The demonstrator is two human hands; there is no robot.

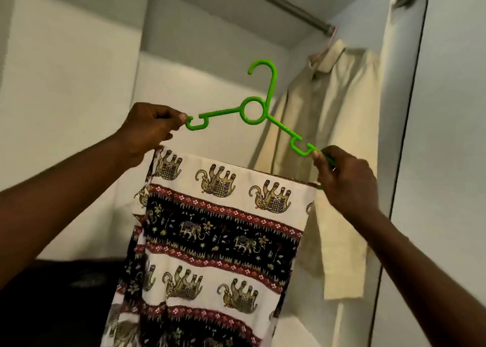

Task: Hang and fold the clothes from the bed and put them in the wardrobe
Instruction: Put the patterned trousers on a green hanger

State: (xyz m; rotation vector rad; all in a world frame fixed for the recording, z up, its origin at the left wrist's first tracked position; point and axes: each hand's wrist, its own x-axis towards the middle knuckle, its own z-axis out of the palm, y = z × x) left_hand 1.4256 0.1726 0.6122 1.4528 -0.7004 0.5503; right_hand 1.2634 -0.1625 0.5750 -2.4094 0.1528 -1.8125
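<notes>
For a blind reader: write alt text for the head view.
Left hand and right hand grip the ends of a green hanger with an elephant-print cloth hanging from it, inside a wardrobe. Its hook is below the metal rail, not on it; a cream shirt hangs at right.

No writing, label, brand or number can be read here; the printed cloth (215, 231) carries only elephant and flower patterns, and any moulded mark on the green hanger (221, 112) is too small to tell
</notes>
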